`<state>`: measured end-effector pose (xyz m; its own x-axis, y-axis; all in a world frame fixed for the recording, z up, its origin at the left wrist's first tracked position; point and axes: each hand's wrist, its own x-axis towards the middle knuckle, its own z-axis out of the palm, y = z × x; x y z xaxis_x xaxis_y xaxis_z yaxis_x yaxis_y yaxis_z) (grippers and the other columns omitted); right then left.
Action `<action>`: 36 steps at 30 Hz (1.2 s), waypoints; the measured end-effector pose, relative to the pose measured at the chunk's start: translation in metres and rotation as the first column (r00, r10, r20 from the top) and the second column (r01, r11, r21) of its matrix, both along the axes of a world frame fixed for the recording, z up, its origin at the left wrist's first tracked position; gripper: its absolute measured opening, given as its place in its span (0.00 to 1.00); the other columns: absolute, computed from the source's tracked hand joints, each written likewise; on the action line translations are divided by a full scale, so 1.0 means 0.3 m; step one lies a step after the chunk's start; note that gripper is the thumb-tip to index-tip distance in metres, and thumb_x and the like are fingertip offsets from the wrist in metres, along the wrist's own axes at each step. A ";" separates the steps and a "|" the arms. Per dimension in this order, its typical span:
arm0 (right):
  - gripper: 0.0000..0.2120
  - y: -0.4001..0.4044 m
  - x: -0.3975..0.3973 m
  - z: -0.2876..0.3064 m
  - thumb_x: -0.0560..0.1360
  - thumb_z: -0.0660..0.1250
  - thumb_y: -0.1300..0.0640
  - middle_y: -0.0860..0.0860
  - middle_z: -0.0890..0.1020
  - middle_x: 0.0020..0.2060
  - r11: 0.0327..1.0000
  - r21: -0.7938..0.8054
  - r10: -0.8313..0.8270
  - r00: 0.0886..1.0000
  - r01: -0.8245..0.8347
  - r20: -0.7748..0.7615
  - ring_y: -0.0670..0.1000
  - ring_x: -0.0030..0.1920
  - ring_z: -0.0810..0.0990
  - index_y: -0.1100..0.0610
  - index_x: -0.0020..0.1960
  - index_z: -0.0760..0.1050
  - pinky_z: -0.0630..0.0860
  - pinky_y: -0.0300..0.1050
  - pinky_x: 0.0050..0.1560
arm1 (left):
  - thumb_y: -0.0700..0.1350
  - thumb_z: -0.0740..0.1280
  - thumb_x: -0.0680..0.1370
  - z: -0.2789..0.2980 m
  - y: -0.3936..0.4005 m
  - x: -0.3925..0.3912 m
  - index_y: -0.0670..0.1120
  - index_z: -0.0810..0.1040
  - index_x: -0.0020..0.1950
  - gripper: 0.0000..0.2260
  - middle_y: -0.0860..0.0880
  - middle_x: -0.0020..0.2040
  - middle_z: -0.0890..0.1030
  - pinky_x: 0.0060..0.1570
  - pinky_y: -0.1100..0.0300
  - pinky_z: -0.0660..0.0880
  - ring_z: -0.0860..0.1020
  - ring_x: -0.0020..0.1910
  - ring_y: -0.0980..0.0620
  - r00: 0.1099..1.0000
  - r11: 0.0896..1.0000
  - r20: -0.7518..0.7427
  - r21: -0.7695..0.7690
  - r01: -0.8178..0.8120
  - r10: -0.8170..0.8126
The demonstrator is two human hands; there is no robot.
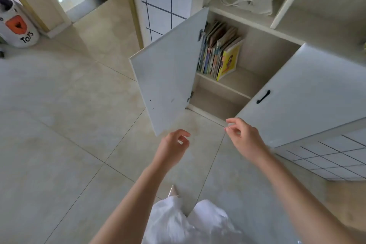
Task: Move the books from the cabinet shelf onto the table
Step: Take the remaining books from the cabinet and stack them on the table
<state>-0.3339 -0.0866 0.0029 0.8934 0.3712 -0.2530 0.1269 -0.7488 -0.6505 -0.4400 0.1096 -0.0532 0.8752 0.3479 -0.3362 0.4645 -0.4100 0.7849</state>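
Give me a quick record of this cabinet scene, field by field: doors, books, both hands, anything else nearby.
left door: the left cabinet door swung wide open
right door: the right cabinet door open, black handle showing
books: the row of books stands on the upper shelf, leaning left, a yellow book at its right end
lower shelf: nothing visible on it
left hand: the left hand holds nothing, fingers loosely curled, below the left door's edge
right hand: the right hand holds nothing, near the right door's corner
nearby: the toys bin on the floor at far left
table: not in view
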 end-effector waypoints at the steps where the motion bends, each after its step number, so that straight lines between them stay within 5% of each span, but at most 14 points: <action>1: 0.12 0.006 0.038 0.000 0.78 0.64 0.57 0.52 0.84 0.48 1.000 0.001 -0.028 1.000 0.028 -0.007 0.47 0.47 0.78 0.57 0.61 0.76 0.64 0.30 0.45 | 0.43 0.65 0.76 -0.005 0.014 0.062 0.52 0.80 0.55 0.10 0.54 0.44 0.80 0.40 0.63 0.73 0.78 0.43 0.54 1.000 1.000 -0.010 0.009 0.028 -0.027; 9: 0.12 0.004 0.336 -0.043 0.78 0.64 0.56 0.52 0.85 0.49 0.993 -0.026 -0.117 0.986 0.115 -0.118 0.52 0.53 0.81 0.56 0.60 0.76 0.72 0.43 0.58 | 0.42 0.65 0.76 -0.060 0.024 0.466 0.50 0.80 0.55 0.10 0.53 0.44 0.81 0.48 0.57 0.77 0.79 0.45 0.49 0.988 0.988 -0.041 0.030 0.152 -0.151; 18: 0.13 0.016 0.851 -0.085 0.77 0.65 0.54 0.52 0.84 0.52 0.992 -0.036 -0.126 0.968 0.122 -0.217 0.52 0.54 0.81 0.56 0.60 0.76 0.75 0.46 0.57 | 0.44 0.65 0.76 -0.086 -0.007 0.892 0.55 0.75 0.60 0.14 0.58 0.49 0.79 0.36 0.59 0.78 0.80 0.42 0.53 0.993 0.995 -0.083 -0.056 0.082 -0.086; 26: 0.16 0.143 1.266 -0.226 0.75 0.62 0.47 0.53 0.81 0.57 0.987 -0.034 -0.162 0.941 0.159 -0.298 0.55 0.58 0.80 0.52 0.60 0.74 0.75 0.59 0.62 | 0.40 0.66 0.76 -0.257 0.016 1.226 0.50 0.75 0.63 0.15 0.52 0.59 0.79 0.45 0.61 0.75 0.79 0.51 0.53 0.997 0.996 -0.062 -0.076 0.046 -0.051; 31: 0.17 0.273 1.465 -0.338 0.78 0.61 0.54 0.63 0.79 0.58 0.977 -0.081 -0.211 0.915 0.195 -0.343 0.61 0.57 0.79 0.65 0.60 0.73 0.79 0.61 0.55 | 0.39 0.66 0.77 -0.422 0.036 1.404 0.46 0.74 0.66 0.17 0.48 0.63 0.78 0.55 0.61 0.72 0.78 0.56 0.51 0.999 0.995 -0.028 -0.100 0.018 -0.021; 36: 0.22 0.382 1.673 -0.422 0.77 0.62 0.48 0.54 0.74 0.57 0.934 -0.099 -0.357 0.884 0.343 -0.303 0.55 0.54 0.77 0.58 0.67 0.66 0.82 0.53 0.45 | 0.39 0.66 0.77 -0.565 0.045 1.548 0.46 0.72 0.67 0.19 0.48 0.64 0.76 0.56 0.58 0.73 0.77 0.58 0.51 0.998 0.996 0.041 -0.082 -0.038 0.042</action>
<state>0.1680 0.0280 -0.1237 0.8365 0.0323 -0.5470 -0.3514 -0.7344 -0.5807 0.0243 0.1230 -0.2228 0.8750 0.3562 -0.3278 0.4451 -0.3259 0.8341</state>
